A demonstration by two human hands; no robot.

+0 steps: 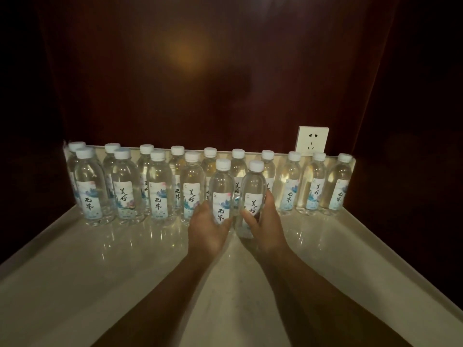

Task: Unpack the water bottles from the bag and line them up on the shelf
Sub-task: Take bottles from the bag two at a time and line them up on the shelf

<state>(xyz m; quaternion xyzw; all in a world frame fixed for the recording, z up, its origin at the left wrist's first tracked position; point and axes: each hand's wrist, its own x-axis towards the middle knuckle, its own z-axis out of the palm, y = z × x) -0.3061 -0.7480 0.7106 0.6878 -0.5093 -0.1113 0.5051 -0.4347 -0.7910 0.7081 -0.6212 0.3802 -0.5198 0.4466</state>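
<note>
Head view, looking down along both forearms: the shelf (75,266) is a broad slab of pale polished stone with a raised lip, glossy enough to mirror the bottles, set against a dark reddish wall (225,83) with a white wall socket (313,140) just above the back edge.

Along that back edge stands a full back row of bottles (290,181) running the width of the shelf, and a front row (124,186) of four is started from the left end. The job looks well past halfway — what seems left is to fill the front row rightward. The bag is not in view, so how many bottles remain cannot be told.

The left hand (208,229) is wrapped round the lower half of one bottle (221,194); the right hand (263,221) is closed round a second bottle (253,196). Both are just right of the front row's end, the two nearly touching; whether their bases rest on the stone is hard to tell in this dim light.

Each is clear, thin-walled plastic — rounded shoulders, ribbed white screw cap, glossy paper label with brushed black characters.
</note>
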